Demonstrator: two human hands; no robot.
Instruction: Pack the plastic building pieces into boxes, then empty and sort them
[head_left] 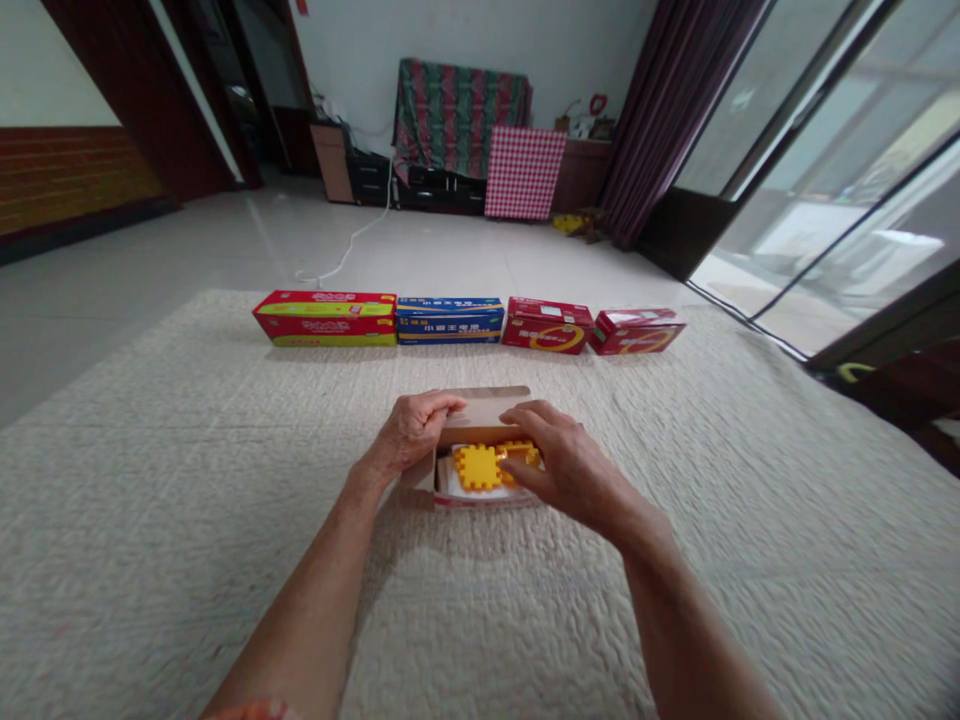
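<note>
An opened cardboard box [480,502] sits on the quilted cover in front of me, its brown lid flap [487,405] raised at the far side. Inside lie a yellow notched square building block [478,467] and another yellow piece [523,450], partly covered by my fingers, with white material beneath. My left hand [411,432] is closed, thumb and fingers pinching the lid's left edge. Above the box's right half is my right hand [562,460], thumb spread from the fingers; its fingertips reach the flap and its thumb hovers over the yellow pieces.
Beyond the box, a red and yellow-green carton [326,320], a blue carton [450,321] and two red cartons [547,326] stand in a row. Past the quilted cover [225,450], a white cable [345,255] runs over the tiled floor towards a cloth-draped cabinet. Glass doors are at right.
</note>
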